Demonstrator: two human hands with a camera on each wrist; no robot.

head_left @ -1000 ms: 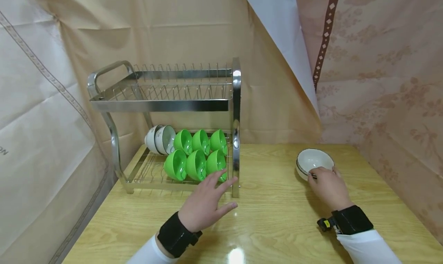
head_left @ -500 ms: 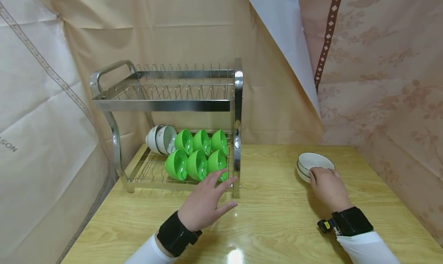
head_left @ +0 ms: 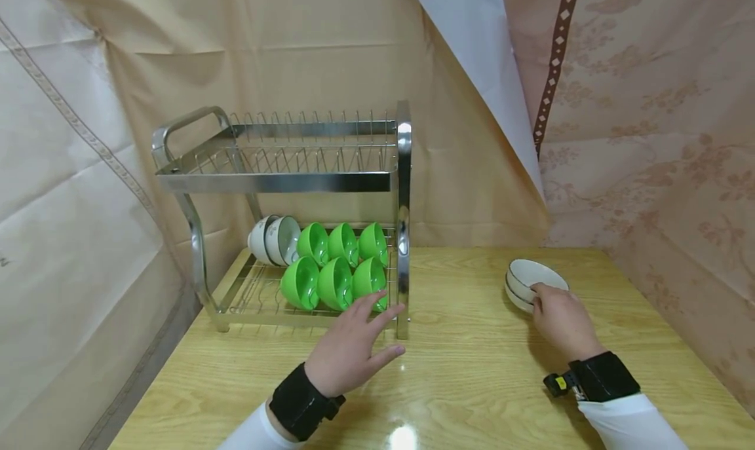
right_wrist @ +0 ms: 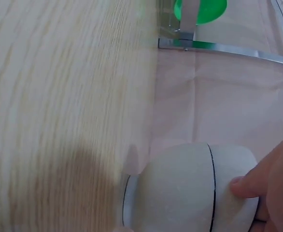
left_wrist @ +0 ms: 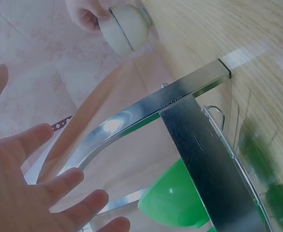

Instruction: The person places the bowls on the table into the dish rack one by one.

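My right hand (head_left: 566, 322) pinches the near rim of a white bowl (head_left: 533, 273) that has a dark edge line. This bowl sits nested and tilted in a second white bowl (head_left: 517, 299) on the table. In the right wrist view, my thumb lies on the outside of the upper bowl (right_wrist: 228, 164), above the lower bowl (right_wrist: 175, 193); the other fingers are mostly hidden. My left hand (head_left: 348, 348), fingers spread and holding nothing, is before the rack's front right corner. Several green bowls (head_left: 299, 283) stand on edge in the lower tier behind it.
The two-tier metal dish rack (head_left: 277, 183) stands at the left of the wooden table (head_left: 466, 371). Two white bowls (head_left: 282, 240) lean at the left of its lower tier. Wire slots line the upper tier. Cloth drapes (head_left: 472, 194) hang close behind the table.
The upper white bowl has tilted, its near side rising from the lower one under my right hand's grip. My left hand stays in place.
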